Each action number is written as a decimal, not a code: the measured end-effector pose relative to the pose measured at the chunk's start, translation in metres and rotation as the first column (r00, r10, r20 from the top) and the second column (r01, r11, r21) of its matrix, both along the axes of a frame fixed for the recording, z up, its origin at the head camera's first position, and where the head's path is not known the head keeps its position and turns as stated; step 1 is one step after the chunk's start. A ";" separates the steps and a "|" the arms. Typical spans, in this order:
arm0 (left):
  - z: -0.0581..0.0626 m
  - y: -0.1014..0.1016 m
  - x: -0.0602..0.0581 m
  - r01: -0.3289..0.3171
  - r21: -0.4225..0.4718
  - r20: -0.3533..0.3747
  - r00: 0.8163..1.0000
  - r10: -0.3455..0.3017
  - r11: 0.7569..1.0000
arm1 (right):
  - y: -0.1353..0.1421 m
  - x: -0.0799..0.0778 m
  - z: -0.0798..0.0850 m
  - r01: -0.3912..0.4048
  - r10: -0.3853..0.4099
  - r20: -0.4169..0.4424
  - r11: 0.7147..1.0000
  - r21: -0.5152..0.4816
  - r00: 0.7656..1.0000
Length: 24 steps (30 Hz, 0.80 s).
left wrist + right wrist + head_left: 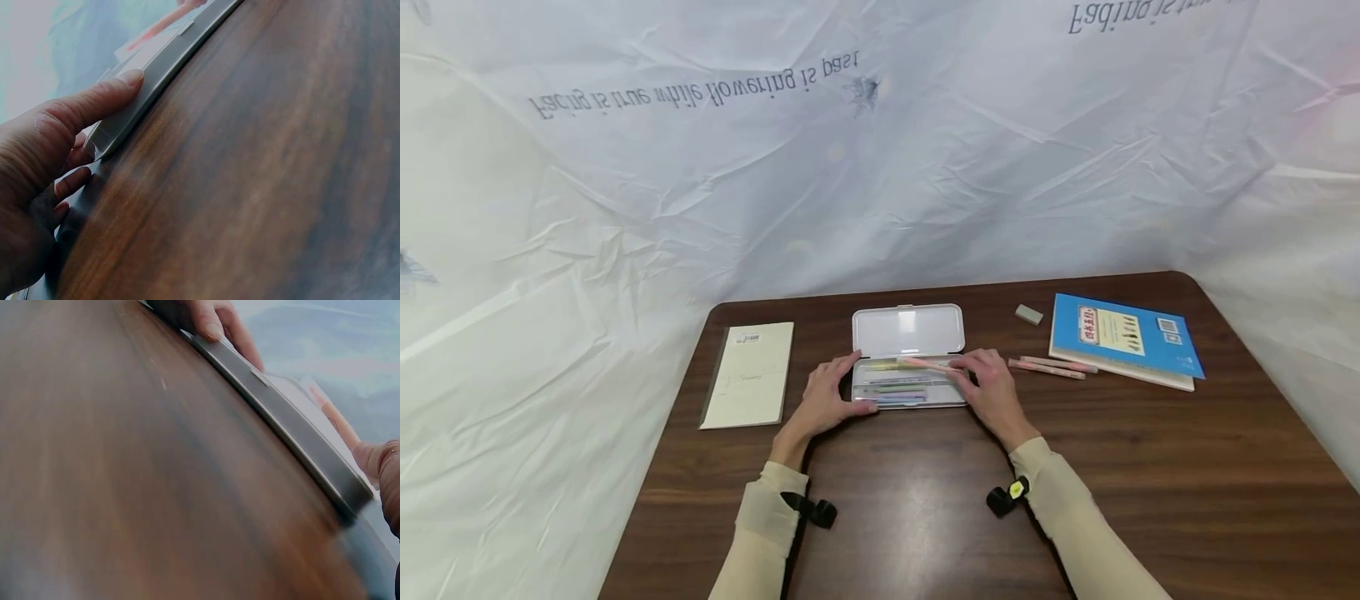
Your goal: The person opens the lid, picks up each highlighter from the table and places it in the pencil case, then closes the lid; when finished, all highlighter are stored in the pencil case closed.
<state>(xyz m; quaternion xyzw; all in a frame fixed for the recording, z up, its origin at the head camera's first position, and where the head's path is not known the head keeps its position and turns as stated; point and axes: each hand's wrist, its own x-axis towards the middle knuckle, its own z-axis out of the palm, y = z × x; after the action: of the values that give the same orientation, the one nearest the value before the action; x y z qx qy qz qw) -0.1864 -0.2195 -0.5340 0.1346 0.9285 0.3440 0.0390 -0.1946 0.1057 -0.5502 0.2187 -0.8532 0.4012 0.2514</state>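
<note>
A hinged white pencil case (pixel 880 333) lies with its lid raised toward the back of the table. My left hand (pixel 829 404) steadies its left end, the thumb on the front wall and the fingers around the far left corner. Over the tray's right part, my right hand (pixel 996 393) pinches a pink pen (pixel 925 364) by one end. That pen (pixel 337 422) tilts above the case rim in the right wrist view. Several slim pens (pixel 897 390) in pale colours lie in the tray, with a yellowish one behind them. The right hand's other fingers are partly hidden.
Two pink pens (pixel 1048 369) lie right of my right hand, beside a blue book (pixel 1150 333). A grey eraser (pixel 1028 314) sits behind them. On the left is a cream notebook (pixel 748 379). A white printed sheet (pixel 880 208) hangs behind the dark wooden table (pixel 910 500).
</note>
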 end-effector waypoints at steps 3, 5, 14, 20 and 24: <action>0.000 0.000 -0.001 0.005 0.005 0.003 1.000 -0.005 1.000 | -0.009 -0.004 0.000 -0.013 0.013 -0.015 1.000 0.016 1.000; 0.001 0.000 -0.001 0.005 0.010 0.008 1.000 -0.005 1.000 | -0.014 -0.006 0.000 -0.020 0.021 -0.028 0.999 0.025 0.999; 0.000 0.002 0.001 -0.005 0.007 0.019 1.000 0.005 1.000 | -0.022 -0.006 0.002 -0.022 0.024 -0.039 0.998 0.065 0.999; 0.001 0.001 0.001 -0.009 0.014 0.016 1.000 0.009 1.000 | -0.024 -0.007 0.002 -0.043 0.047 -0.066 0.997 0.067 0.997; 0.001 0.001 0.001 -0.012 0.016 0.012 1.000 0.012 1.000 | -0.030 -0.009 0.003 -0.068 0.074 -0.100 0.996 0.064 0.992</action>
<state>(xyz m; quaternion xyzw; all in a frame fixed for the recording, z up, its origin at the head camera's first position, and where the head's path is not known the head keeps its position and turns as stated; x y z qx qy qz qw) -0.1854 -0.2189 -0.5331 0.1272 0.9262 0.3524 0.0416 -0.2040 0.0762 -0.5471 0.2766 -0.8426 0.3723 0.2737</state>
